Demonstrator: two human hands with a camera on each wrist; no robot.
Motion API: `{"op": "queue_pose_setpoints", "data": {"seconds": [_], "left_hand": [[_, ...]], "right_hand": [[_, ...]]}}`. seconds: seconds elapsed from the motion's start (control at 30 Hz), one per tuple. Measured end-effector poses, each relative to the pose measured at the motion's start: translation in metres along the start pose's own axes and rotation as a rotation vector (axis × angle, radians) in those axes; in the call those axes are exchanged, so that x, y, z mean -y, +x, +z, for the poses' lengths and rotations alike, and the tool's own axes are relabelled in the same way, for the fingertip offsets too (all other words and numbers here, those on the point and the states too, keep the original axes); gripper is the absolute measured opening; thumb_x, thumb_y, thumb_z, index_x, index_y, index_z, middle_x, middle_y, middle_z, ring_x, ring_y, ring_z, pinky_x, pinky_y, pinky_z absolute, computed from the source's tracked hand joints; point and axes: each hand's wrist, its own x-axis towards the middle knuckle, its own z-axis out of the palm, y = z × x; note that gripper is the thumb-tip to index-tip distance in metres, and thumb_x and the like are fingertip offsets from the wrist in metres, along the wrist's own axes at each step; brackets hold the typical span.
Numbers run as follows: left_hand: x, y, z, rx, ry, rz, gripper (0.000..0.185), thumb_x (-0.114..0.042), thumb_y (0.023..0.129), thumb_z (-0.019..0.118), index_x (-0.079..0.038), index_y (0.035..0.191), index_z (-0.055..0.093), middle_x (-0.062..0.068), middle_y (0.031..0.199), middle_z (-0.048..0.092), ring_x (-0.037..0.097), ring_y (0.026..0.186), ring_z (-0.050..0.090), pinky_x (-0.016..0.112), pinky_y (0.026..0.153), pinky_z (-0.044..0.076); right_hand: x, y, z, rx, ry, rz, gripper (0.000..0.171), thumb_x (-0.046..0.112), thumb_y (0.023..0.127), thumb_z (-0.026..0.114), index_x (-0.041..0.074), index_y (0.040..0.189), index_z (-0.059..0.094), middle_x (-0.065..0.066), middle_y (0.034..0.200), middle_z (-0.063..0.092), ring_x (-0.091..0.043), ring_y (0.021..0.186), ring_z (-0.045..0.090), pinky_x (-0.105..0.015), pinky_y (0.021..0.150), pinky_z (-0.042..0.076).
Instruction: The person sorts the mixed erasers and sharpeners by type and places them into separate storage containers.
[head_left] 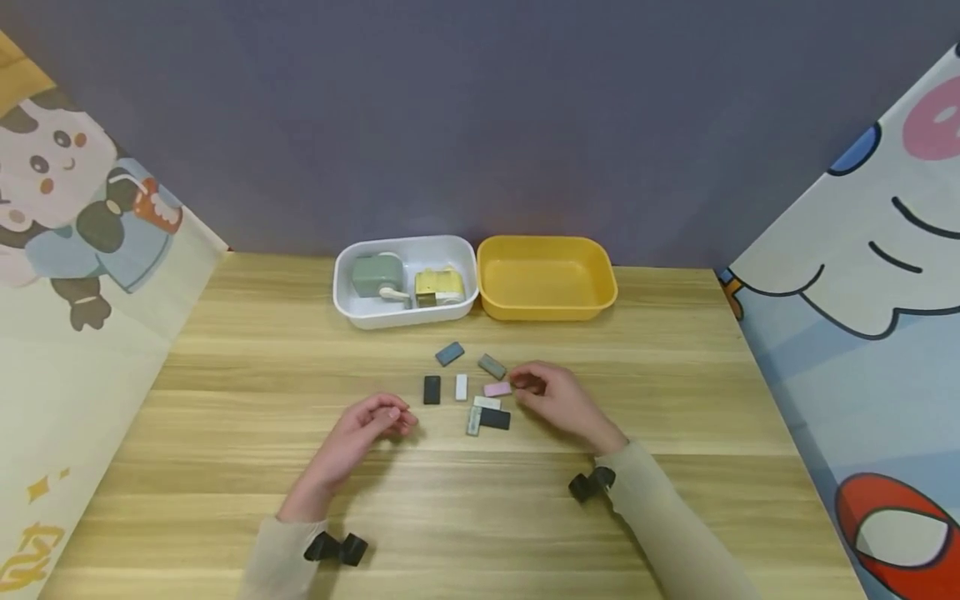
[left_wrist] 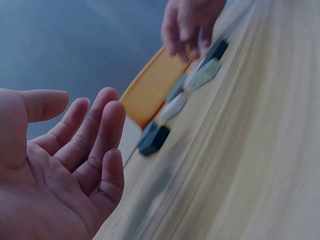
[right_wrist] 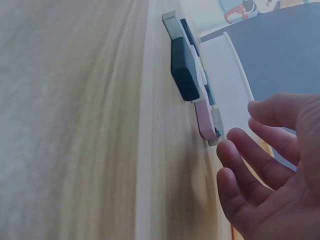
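Observation:
Several small rectangular blocks lie on the wooden table. My right hand (head_left: pixel 558 402) is just to the right of the pink block (head_left: pixel 497 389), its fingertips close beside it. In the right wrist view its loosely bent fingers (right_wrist: pixel 245 170) hold nothing. Near the same hand lie a grey-brown block (head_left: pixel 492 366), a white block (head_left: pixel 487 402), and a black block (head_left: pixel 496 419) touching a mottled grey block (head_left: pixel 473 422). My left hand (head_left: pixel 369 429) hovers below and left of an upright-lying black block (head_left: pixel 432 390), palm inward, fingers relaxed, nothing in it. Farther in are another white block (head_left: pixel 461 387) and a blue-grey block (head_left: pixel 450 354).
Behind the blocks, a white tub (head_left: pixel 345 304) holds a green toy with a cream handle (head_left: pixel 378 276) and a yellow toy vehicle (head_left: pixel 439 287). A yellow tub (head_left: pixel 547 313) stands against its right side. A dark wall (head_left: pixel 480 125) rises behind both.

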Motion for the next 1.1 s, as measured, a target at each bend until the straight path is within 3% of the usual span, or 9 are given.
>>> {"op": "queue_pose_setpoints", "data": {"seconds": [0.17,0.47,0.73,1.1], "left_hand": [[-0.001,0.003,0.010,0.074,0.002,-0.006,0.033,-0.015,0.106,0.048,0.015,0.119,0.053,0.024,0.110,0.067,0.038,0.097,0.066,0.040,0.087,0.055],[-0.001,0.004,0.011,0.072,0.009,-0.009,0.033,-0.015,0.106,0.047,0.015,0.119,0.053,0.025,0.109,0.067,0.035,0.096,0.067,0.035,0.088,0.054],[0.005,0.001,0.004,0.022,0.012,-0.065,0.036,-0.018,0.106,0.048,0.014,0.121,0.053,0.024,0.111,0.066,0.027,0.096,0.067,0.035,0.089,0.053],[0.006,-0.003,-0.018,-0.098,0.032,-0.107,0.038,-0.021,0.106,0.049,0.013,0.122,0.052,0.024,0.113,0.066,0.023,0.094,0.067,0.033,0.086,0.053]], "right_hand": [[-0.003,0.008,0.003,0.000,0.028,0.026,0.030,0.008,0.089,0.074,0.012,0.119,0.069,0.001,0.107,0.069,-0.014,0.090,0.064,-0.032,0.080,0.055],[-0.011,0.012,0.011,-0.044,0.002,0.026,0.026,0.010,0.087,0.078,0.016,0.112,0.074,0.003,0.102,0.069,-0.013,0.085,0.063,-0.031,0.075,0.054],[-0.011,0.010,0.020,-0.070,-0.073,0.007,0.022,0.012,0.085,0.081,0.017,0.106,0.077,0.006,0.100,0.069,-0.010,0.082,0.061,-0.027,0.071,0.052],[-0.013,0.010,0.017,-0.080,0.000,0.068,0.024,0.010,0.085,0.080,0.014,0.108,0.076,0.003,0.099,0.070,-0.011,0.082,0.062,-0.028,0.073,0.054]]}}
